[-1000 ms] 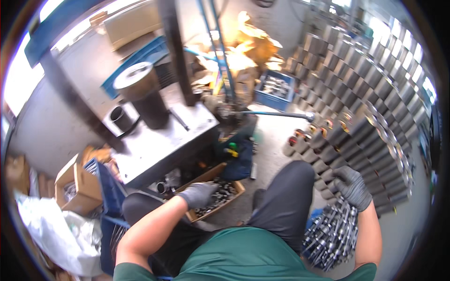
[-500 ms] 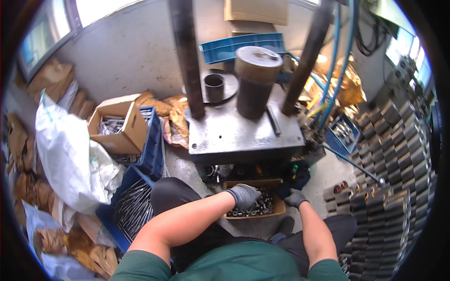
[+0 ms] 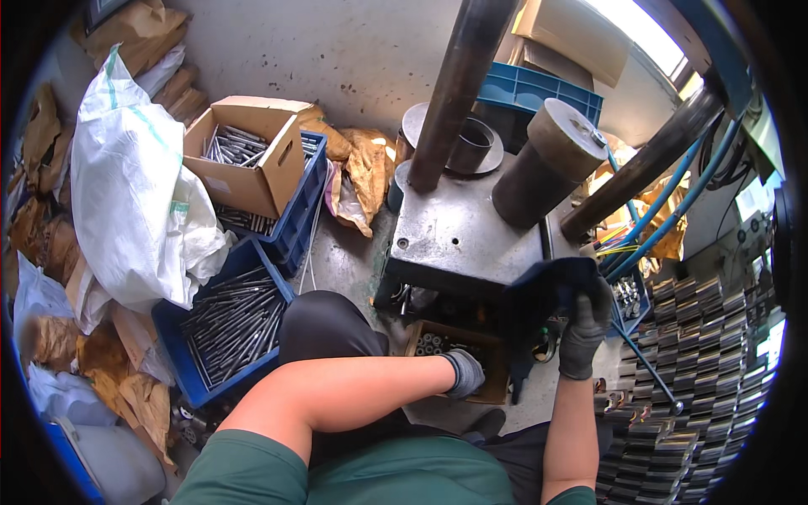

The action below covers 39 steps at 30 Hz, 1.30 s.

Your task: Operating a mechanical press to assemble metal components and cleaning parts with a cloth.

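Observation:
My left hand (image 3: 465, 374), in a grey knit glove, reaches down into a small cardboard box (image 3: 498, 387) on the floor between my legs. Small round metal parts (image 3: 430, 343) lie in that box beside the hand; its fingers point away from me and are hidden. Higher up on the right, my gloved right hand (image 3: 587, 328) is closed around a dark navy cloth (image 3: 543, 290). The cloth hangs over the front right corner of the steel press table (image 3: 454, 223), one end dangling by the box.
Thick posts (image 3: 454, 101) and a heavy cylinder (image 3: 539, 177) stand on the table. On the left are a blue crate (image 3: 286, 290) of metal rods, an open carton (image 3: 248, 189) and a white sack (image 3: 126, 185). Stacked metal sleeves (image 3: 699, 353) line the right, near blue hoses (image 3: 673, 227).
My right hand has risen from beside the box, lifting the dark cloth. The left hand has sunk deeper into the box. My view has swung left.

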Motion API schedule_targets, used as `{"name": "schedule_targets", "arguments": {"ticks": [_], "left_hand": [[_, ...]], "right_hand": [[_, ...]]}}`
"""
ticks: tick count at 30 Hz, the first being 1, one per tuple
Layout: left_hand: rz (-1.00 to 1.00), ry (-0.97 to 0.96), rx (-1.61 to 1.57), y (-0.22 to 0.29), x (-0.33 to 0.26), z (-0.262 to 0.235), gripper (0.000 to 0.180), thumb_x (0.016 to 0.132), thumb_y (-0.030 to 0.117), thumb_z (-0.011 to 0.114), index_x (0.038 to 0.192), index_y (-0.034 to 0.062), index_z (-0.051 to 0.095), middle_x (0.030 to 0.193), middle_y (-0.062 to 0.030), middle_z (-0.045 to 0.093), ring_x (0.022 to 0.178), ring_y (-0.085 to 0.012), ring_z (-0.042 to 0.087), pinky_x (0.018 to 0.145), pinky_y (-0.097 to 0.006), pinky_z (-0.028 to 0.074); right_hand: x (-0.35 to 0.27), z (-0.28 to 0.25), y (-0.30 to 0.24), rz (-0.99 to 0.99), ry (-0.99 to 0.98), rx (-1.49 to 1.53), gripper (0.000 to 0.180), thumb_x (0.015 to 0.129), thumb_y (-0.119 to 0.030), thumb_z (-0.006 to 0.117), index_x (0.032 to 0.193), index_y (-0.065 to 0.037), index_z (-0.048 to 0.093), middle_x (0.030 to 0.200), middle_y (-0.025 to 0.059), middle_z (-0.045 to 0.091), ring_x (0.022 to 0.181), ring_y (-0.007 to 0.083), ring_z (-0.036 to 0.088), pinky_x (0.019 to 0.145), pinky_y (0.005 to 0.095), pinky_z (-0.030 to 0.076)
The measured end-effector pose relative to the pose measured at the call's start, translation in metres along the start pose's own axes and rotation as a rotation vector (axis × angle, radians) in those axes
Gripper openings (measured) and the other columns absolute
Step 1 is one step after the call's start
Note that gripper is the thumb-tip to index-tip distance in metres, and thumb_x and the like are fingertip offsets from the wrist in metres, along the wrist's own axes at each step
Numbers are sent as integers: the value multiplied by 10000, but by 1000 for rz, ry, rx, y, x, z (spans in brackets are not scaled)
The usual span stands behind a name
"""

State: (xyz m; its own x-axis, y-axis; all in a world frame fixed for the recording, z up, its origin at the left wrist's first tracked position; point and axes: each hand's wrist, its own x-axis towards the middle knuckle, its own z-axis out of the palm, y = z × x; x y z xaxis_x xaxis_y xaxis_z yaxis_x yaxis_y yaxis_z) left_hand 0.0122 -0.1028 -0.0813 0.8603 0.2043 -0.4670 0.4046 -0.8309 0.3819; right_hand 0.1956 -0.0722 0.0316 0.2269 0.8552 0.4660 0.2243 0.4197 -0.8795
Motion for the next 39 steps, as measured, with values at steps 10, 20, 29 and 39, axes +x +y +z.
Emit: {"name": "schedule_targets", "arguments": {"ticks": [10,20,29,39], "left_hand": [[-73,86,-20,-8,24,21,413,831,181,744,1240,129,774,1287,-108,742,1232,-300,689,1008,-461,555],[-62,-84,-4,-15,34,38,501,844,171,722,1343,141,729,1391,-107,693,1293,-284,658,1027,-465,543],[-31,-68,7,2,10,18,488,879,215,688,1356,108,695,1421,-118,657,1300,-272,635,1060,-437,511],[-130,202,-50,-36,48,84,451,743,164,804,1190,106,804,1247,-130,757,1189,-307,707,958,-464,572]], "right_hand": [[33,76,89,-245,-339,-1077,616,894,-430,749,1401,-101,634,1436,303,528,1378,494,436,1173,578,342],[30,159,79,-329,-269,-769,458,805,48,616,1241,-57,710,1284,218,637,1204,397,586,1105,459,465],[-16,252,33,-410,-578,-424,530,756,19,659,1271,-95,698,1236,207,654,1141,418,595,1040,489,498],[63,183,59,-368,-152,-749,612,805,-75,722,1404,-58,600,1347,235,614,1284,413,564,1141,496,420]]}}
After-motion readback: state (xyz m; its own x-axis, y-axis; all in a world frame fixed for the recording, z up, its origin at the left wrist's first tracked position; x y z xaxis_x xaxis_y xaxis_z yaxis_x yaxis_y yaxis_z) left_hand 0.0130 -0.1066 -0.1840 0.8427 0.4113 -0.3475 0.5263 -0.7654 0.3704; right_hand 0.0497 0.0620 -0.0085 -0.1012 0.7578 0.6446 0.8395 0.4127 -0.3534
